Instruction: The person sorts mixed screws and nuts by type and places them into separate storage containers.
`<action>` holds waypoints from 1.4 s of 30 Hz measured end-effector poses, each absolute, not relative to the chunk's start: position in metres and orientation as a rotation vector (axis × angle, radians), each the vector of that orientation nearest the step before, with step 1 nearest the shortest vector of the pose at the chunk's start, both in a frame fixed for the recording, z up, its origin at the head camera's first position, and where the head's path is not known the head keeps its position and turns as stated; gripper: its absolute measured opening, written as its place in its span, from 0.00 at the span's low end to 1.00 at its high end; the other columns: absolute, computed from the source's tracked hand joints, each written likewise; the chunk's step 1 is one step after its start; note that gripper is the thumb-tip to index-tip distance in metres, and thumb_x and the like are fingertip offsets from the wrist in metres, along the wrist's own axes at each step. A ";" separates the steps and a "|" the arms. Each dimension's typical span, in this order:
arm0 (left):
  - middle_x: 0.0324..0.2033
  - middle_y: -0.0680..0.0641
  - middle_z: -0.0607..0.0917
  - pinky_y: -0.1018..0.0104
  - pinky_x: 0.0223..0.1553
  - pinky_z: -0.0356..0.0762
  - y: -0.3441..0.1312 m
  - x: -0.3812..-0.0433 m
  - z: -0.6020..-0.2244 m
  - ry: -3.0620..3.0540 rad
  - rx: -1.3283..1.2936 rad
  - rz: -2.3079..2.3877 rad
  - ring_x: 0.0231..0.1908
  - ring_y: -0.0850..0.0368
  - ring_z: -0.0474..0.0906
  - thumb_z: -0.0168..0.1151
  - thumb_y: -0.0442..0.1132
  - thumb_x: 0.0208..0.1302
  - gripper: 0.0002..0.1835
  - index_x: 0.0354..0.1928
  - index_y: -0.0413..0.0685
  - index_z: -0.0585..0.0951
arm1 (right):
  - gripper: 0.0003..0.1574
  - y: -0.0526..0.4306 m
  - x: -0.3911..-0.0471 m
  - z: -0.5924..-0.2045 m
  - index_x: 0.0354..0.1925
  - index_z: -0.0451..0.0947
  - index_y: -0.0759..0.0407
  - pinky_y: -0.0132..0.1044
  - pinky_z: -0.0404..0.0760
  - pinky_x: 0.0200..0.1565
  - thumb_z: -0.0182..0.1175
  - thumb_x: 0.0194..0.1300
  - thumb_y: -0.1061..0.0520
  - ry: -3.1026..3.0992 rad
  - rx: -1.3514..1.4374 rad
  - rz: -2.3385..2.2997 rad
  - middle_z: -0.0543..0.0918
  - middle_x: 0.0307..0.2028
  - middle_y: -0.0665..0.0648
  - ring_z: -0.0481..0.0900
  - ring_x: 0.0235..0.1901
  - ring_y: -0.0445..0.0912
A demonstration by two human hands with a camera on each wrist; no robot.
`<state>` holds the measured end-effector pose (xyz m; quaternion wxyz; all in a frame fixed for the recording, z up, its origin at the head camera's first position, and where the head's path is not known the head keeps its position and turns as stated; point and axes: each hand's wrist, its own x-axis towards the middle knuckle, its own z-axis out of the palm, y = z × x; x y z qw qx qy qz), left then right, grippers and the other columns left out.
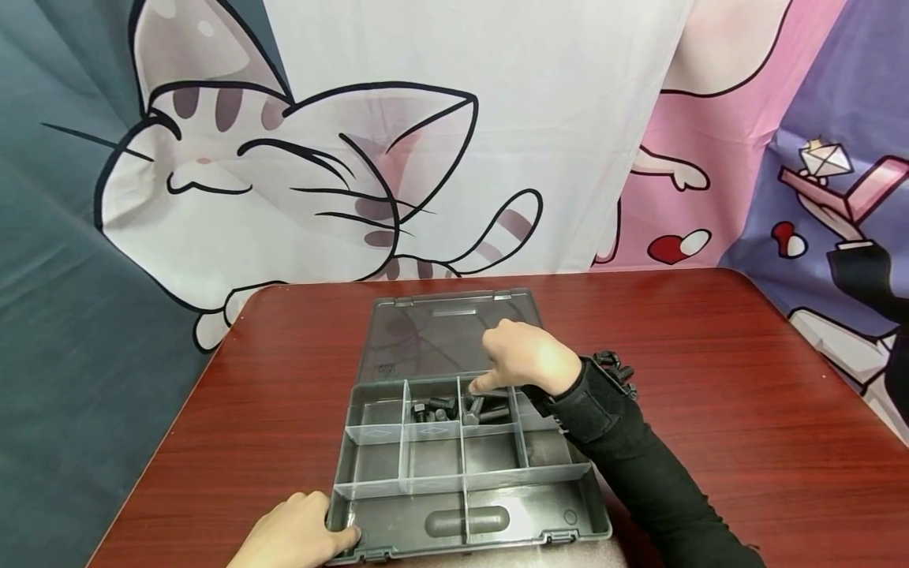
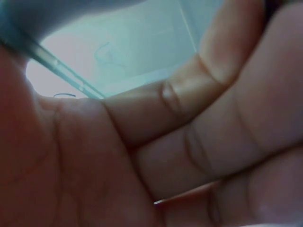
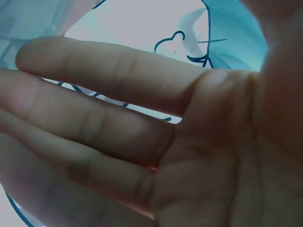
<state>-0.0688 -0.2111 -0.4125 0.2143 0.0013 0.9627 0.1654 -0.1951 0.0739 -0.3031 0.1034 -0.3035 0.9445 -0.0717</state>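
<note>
A grey translucent compartment box (image 1: 525, 505) lies on the table with its lid (image 1: 433, 335) folded back flat behind it. My left hand (image 1: 294, 532) grips its front left corner, thumb over the inside of the wall and fingers outside. In the left wrist view the fingers (image 2: 180, 101) curve past the box wall (image 2: 71, 73). Above the rear compartments is my right hand (image 1: 529, 359), its thumb pointing down into one of them. Its fingers (image 3: 118, 68) look extended in the right wrist view, with nothing in the palm. Small black pieces (image 1: 435, 410) and grey cylindrical pieces (image 1: 490, 410) lie in two rear compartments.
The box stands on a reddish-brown wooden table (image 1: 710, 379), near its front edge. A cloth backdrop (image 1: 497, 47) with cartoon animals hangs behind the table. A black sleeve and wrist strap (image 1: 592, 406) cover my right forearm, which crosses the box's right side.
</note>
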 end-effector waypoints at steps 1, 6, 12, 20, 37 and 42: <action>0.18 0.49 0.72 0.53 0.22 0.67 -0.211 -0.069 -0.413 2.670 0.002 0.459 0.18 0.52 0.68 0.66 0.56 0.45 0.22 0.21 0.43 0.73 | 0.32 0.074 -0.195 -0.303 0.11 0.57 0.51 0.31 0.59 0.19 0.67 0.48 0.41 2.787 -0.899 -0.213 0.54 0.13 0.45 0.55 0.13 0.39; 0.17 0.49 0.72 0.54 0.22 0.66 -0.211 -0.069 -0.414 2.672 0.005 0.456 0.18 0.52 0.68 0.65 0.56 0.44 0.22 0.20 0.44 0.73 | 0.33 0.075 -0.195 -0.304 0.12 0.54 0.51 0.32 0.56 0.19 0.68 0.47 0.42 2.797 -0.906 -0.203 0.50 0.14 0.46 0.51 0.14 0.39; 0.18 0.49 0.72 0.53 0.23 0.67 -0.212 -0.070 -0.414 2.657 0.004 0.454 0.19 0.52 0.68 0.66 0.57 0.45 0.23 0.22 0.43 0.74 | 0.35 0.080 -0.197 -0.305 0.12 0.52 0.51 0.32 0.53 0.19 0.69 0.46 0.43 2.791 -0.883 -0.212 0.48 0.15 0.46 0.49 0.15 0.39; 0.18 0.49 0.72 0.54 0.23 0.67 -0.212 -0.069 -0.414 2.667 0.005 0.456 0.18 0.52 0.69 0.66 0.57 0.45 0.23 0.21 0.43 0.73 | 0.34 0.089 -0.199 -0.304 0.13 0.52 0.51 0.32 0.50 0.21 0.69 0.47 0.46 2.792 -0.856 -0.259 0.48 0.16 0.46 0.47 0.17 0.39; 0.18 0.48 0.72 0.53 0.23 0.67 -0.211 -0.071 -0.416 2.644 0.003 0.450 0.18 0.52 0.69 0.66 0.57 0.45 0.23 0.22 0.43 0.74 | 0.16 0.128 -0.206 -0.311 0.24 0.80 0.59 0.38 0.73 0.26 0.70 0.45 0.48 2.835 -0.733 -0.233 0.76 0.22 0.53 0.72 0.21 0.44; 0.18 0.48 0.72 0.53 0.23 0.67 -0.211 -0.071 -0.416 2.623 -0.009 0.459 0.18 0.52 0.69 0.65 0.58 0.46 0.24 0.23 0.42 0.74 | 0.18 0.139 -0.210 -0.312 0.18 0.75 0.59 0.34 0.65 0.22 0.70 0.47 0.49 2.820 -0.690 -0.233 0.66 0.16 0.49 0.64 0.18 0.41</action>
